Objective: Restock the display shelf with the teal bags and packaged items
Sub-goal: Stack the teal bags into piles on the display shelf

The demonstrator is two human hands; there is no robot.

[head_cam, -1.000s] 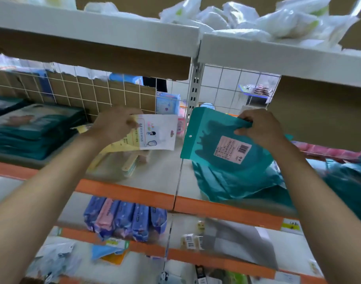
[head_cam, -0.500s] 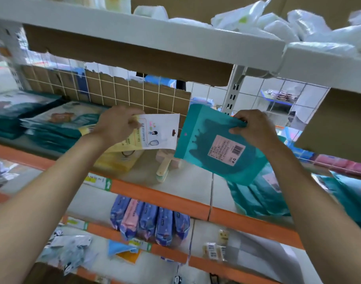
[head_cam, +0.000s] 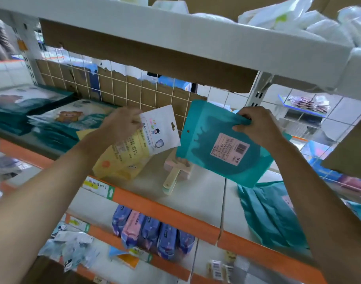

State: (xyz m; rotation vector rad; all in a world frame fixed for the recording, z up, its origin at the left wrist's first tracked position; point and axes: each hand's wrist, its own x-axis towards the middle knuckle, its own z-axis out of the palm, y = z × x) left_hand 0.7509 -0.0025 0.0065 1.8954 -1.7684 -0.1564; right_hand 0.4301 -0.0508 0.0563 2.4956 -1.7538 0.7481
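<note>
My right hand (head_cam: 255,126) grips the top edge of a flat teal bag (head_cam: 222,144) with a pink barcode label, held in the air above the shelf board (head_cam: 196,193). My left hand (head_cam: 122,125) holds a yellow and white packaged item (head_cam: 142,144) with a hang hole, tilted, just left of the teal bag. More teal bags (head_cam: 272,214) lie in a loose pile on the shelf at the right. Stacks of dark teal packs (head_cam: 52,124) sit on the shelf at the left.
A pink and cream tool (head_cam: 175,171) lies on the shelf below both items. A wire grid with cardboard (head_cam: 122,87) backs the shelf. The upper shelf (head_cam: 175,31) carries white packets. Purple and pink packs (head_cam: 151,232) stand on the lower shelf behind the orange rail (head_cam: 165,210).
The view has swung left, so the stacks at the left show more. Both hands stay raised with their items; the teal bag sits slightly lower and more tilted.
</note>
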